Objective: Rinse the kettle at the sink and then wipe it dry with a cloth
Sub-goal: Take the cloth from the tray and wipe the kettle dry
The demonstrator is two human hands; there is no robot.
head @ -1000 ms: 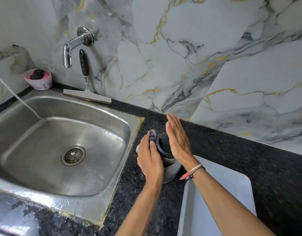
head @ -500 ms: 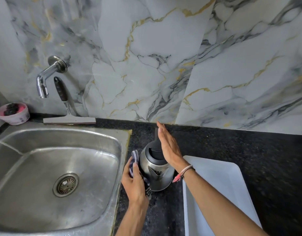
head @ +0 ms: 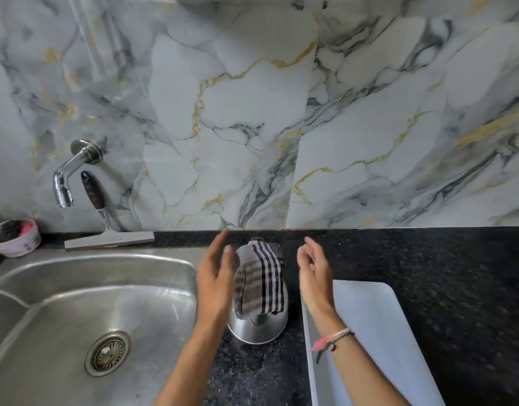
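A steel kettle (head: 259, 329) stands on the black counter just right of the sink (head: 91, 276). A striped cloth (head: 259, 276) is draped over its top and hides the lid and handle; only the lower steel body shows. My left hand (head: 216, 284) is beside the cloth on the left, fingers spread, holding nothing. My right hand (head: 315, 276) hovers to the right of the cloth, fingers loosely apart, also holding nothing. Neither hand grips the cloth or the kettle.
A wall tap (head: 66, 177) and a squeegee (head: 106, 230) sit behind the sink, with a pink tub (head: 14, 237) at the far left. A white tray (head: 369, 332) lies right of the kettle. The marble wall rises behind the black counter (head: 428, 259).
My left hand has let go of the cloth, which now lies draped over the kettle's top. My right hand has moved off the kettle to its right side.
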